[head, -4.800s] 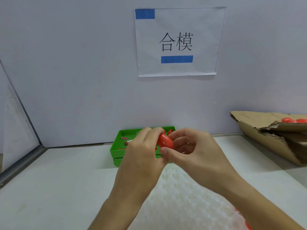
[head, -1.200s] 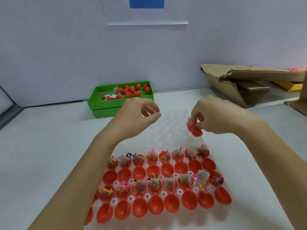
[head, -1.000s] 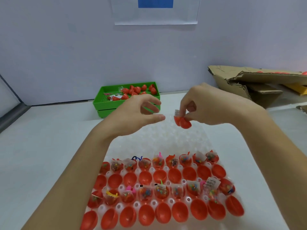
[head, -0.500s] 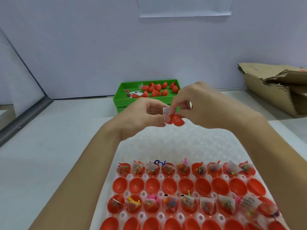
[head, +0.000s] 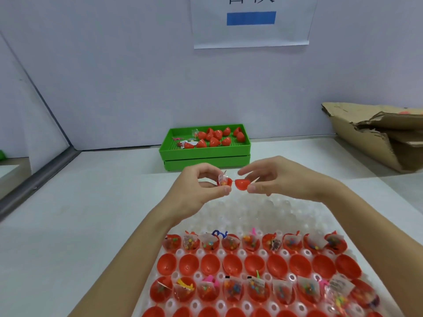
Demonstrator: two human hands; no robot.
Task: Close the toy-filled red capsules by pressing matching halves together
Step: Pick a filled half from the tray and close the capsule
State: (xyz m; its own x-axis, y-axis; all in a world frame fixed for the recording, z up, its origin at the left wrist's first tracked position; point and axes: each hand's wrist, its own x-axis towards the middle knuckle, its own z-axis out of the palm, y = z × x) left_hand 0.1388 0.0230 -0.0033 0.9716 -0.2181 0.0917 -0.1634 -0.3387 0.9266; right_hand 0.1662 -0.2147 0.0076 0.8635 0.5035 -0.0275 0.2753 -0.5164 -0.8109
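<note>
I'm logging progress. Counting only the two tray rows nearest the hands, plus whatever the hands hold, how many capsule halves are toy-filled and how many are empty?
Toy-filled halves: 10 (9 in the far row of the white tray, 1 held half in the left hand)
Empty halves: 10 (9 in the next row, 1 held shell in the right hand)
Total: 20
</note>
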